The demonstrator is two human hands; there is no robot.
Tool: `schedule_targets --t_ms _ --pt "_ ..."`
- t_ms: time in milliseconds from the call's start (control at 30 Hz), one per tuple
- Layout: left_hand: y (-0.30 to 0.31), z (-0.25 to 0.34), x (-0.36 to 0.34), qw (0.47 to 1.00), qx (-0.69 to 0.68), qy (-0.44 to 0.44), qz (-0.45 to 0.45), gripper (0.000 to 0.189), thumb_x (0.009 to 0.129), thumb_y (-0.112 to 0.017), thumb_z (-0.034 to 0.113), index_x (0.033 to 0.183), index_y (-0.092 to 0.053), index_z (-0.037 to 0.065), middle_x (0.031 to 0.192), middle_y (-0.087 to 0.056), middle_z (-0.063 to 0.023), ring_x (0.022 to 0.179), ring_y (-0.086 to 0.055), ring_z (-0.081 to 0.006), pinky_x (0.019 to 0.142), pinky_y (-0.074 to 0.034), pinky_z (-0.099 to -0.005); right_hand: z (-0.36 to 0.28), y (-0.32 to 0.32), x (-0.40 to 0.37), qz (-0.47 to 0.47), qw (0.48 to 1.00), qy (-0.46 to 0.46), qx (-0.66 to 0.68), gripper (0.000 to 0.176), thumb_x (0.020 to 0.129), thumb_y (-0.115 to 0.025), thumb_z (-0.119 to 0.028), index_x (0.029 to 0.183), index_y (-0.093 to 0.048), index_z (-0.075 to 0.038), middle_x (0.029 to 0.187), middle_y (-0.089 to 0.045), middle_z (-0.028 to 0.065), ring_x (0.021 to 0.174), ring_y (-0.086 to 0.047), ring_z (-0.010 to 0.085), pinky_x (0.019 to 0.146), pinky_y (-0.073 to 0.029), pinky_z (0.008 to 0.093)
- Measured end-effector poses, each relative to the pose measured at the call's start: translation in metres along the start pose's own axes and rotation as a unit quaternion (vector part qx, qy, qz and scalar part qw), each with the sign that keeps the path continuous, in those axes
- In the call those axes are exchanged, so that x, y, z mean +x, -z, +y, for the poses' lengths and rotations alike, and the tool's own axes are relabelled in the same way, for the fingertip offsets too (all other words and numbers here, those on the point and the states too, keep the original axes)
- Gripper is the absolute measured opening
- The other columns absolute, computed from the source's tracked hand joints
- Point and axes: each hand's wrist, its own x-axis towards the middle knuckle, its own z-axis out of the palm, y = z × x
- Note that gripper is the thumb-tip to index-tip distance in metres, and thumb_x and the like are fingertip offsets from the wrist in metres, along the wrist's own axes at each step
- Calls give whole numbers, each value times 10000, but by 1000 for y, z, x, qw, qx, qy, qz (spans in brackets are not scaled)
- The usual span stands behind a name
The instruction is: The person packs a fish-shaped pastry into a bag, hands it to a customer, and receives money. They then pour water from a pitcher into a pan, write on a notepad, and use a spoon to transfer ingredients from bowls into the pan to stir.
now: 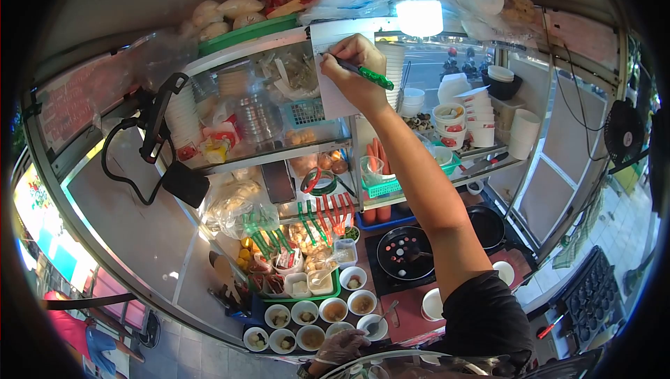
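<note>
My right hand (356, 65) is raised high and wrapped round a dark pen with a green end (377, 77). The pen's tip meets a white sheet of paper (338, 96) fixed upright on the cart's frame. Low at the front, my left hand (340, 347) wears a clear plastic glove and lies beside the row of small bowls. Its fingertips come close to a white bowl (377, 335) with a metal spoon (382, 315) in it. The crumpled glove obscures how these fingers are bent. Other small bowls (310, 338) hold broth or pieces of food.
A black pan (405, 253) with small food pieces sits under my right forearm; another pan (485, 227) stands to its right. A lit lamp (419, 17) hangs beside my raised hand. A green basket (380, 188), stacked cups (523, 133) and a phone (279, 181) occupy the cart.
</note>
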Motion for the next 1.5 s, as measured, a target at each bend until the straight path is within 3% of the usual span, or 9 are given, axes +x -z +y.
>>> schedule_targets --t_ms 100,433,633,833,1100,1233,1300,1400,1500 --pt "0 -4 1 1000 4 3 1 319 1093 -582 241 1325 -628 27 1081 -769 -33 761 -638 -58 719 -529 -212 -2 -3 2 36 999 -2 14 280 731 -795 4 748 -517 -27 775 -690 109 695 -661 207 653 -540 333" --pt "0 -11 2 1000 3 -6 -7 317 1094 -581 252 1331 -630 48 1080 -767 -14 762 -633 -50 714 -525 -208 -4 -2 2 28 999 19 -4 276 733 -788 2 755 -514 -27 774 -685 110 697 -660 195 652 -550 323" --pt "-1 -5 -2 1000 -9 3 -7 320 1093 -579 253 1329 -634 43 1079 -768 -11 773 -640 -50 720 -530 -211 1 -5 1 32 997 -26 68 284 737 -789 7 754 -508 -29 763 -676 101 686 -650 186 647 -544 317" --pt "0 -12 -1 1000 3 -1 3 342 1090 -584 273 1334 -634 38 1068 -771 -13 777 -644 -52 727 -537 -221 -1 -4 0 37 999 4 19 283 738 -776 20 753 -498 -30 755 -666 97 667 -637 188 629 -532 318" --pt "-4 -5 0 1000 -2 16 8 325 1086 -586 261 1305 -657 31 1042 -780 -25 763 -647 -58 730 -542 -222 -7 -3 -1 26 998 28 -53 276 810 -750 81 792 -493 -17 870 -661 90 731 -644 110 642 -540 263" --pt "-3 -2 -4 1000 4 7 5 314 1089 -585 243 1314 -646 33 1062 -776 -32 760 -643 -54 724 -541 -219 -5 3 -1 9 998 26 -57 285 798 -765 70 788 -494 -18 858 -662 87 741 -647 111 648 -541 266" --pt "-4 -3 -5 1000 -3 9 5 319 1091 -586 241 1325 -634 29 1081 -770 -39 762 -641 -53 719 -538 -216 4 2 -2 -5 998 -26 53 302 779 -784 53 779 -491 -20 825 -657 81 750 -652 117 658 -541 270" --pt "-4 -11 -1 1000 -14 14 -1 329 1094 -585 236 1343 -612 23 1114 -760 -53 767 -637 -50 710 -531 -210 -3 0 1 8 998 -11 55 276 736 -785 -9 740 -509 -27 768 -670 96 697 -660 192 650 -538 314" --pt "-7 -7 -1 1000 -19 21 -10 333 1096 -581 234 1348 -603 16 1129 -755 -63 774 -637 -49 707 -527 -208 -14 3 3 9 1000 12 -14 272 731 -790 -15 741 -518 -27 775 -675 100 703 -664 193 656 -542 321"
